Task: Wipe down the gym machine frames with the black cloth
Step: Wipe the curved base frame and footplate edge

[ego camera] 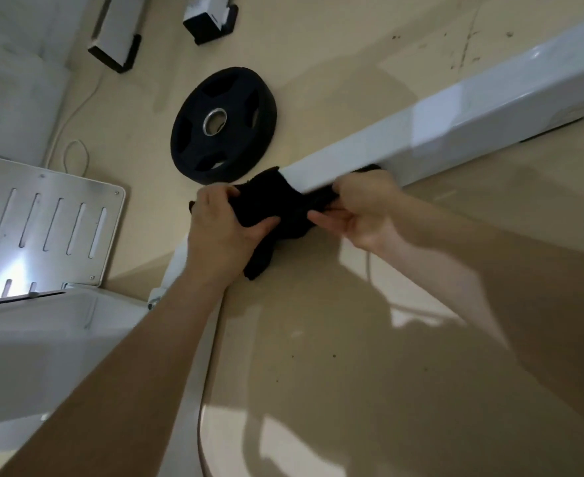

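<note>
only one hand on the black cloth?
No, the left hand and the right hand both grip the black cloth against the white frame beam.

The black cloth (283, 208) looks like a soft, fuzzy fabric and is fully matt. The white square frame beam (438, 122) seems to be painted metal, smooth and glossy, with bright reflections along its top. The black round weight plate (235, 146) has a dull, rubber-like surface, and the metal ring (205, 122) in its centre is shiny. The beige floor (352, 356) is smooth, with a slight gloss and some dark marks. The pale slotted panel (42, 218) looks like satin sheet metal.
</note>
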`<move>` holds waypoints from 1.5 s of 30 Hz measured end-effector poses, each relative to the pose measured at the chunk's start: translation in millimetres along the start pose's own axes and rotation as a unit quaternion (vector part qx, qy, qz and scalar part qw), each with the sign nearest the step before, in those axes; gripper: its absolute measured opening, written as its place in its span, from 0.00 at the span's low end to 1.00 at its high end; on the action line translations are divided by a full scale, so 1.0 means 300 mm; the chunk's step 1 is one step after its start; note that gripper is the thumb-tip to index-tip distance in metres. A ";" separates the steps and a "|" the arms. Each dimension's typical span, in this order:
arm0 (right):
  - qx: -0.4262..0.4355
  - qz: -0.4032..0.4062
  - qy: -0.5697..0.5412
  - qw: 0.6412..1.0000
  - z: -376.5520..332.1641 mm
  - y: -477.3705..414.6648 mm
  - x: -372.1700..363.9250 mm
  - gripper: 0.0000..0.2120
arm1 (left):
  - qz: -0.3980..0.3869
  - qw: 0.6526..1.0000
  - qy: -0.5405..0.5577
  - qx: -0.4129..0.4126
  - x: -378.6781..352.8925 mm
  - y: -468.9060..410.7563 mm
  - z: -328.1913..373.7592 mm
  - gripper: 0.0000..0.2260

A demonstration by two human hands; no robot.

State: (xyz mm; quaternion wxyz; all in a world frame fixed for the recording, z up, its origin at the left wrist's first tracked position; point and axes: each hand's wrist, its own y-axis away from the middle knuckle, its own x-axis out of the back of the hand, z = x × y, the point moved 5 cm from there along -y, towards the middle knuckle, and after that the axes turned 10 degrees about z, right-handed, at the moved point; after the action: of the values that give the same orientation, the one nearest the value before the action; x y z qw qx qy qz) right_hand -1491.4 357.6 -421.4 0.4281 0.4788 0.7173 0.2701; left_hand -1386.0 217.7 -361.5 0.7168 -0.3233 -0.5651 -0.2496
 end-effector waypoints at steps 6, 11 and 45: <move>0.206 0.232 0.092 0.946 -0.153 0.037 0.310 0.05 | -0.103 0.969 -0.111 -0.197 -0.208 -0.086 0.422 0.43; 0.580 0.194 0.296 0.734 -0.226 0.159 0.206 0.11 | -0.051 0.965 -0.081 -0.243 -0.220 -0.096 0.498 0.31; 0.632 0.045 0.733 0.249 -0.330 -0.038 0.243 0.35 | -0.041 0.975 -0.091 -0.199 -0.214 -0.115 0.372 0.27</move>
State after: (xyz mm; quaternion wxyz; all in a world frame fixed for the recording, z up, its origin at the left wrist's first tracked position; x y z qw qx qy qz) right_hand -1595.7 422.2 -408.1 -0.7336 0.2242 0.6414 -0.0158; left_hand -1498.7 277.4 -400.5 0.5731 -0.4574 -0.5794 -0.3558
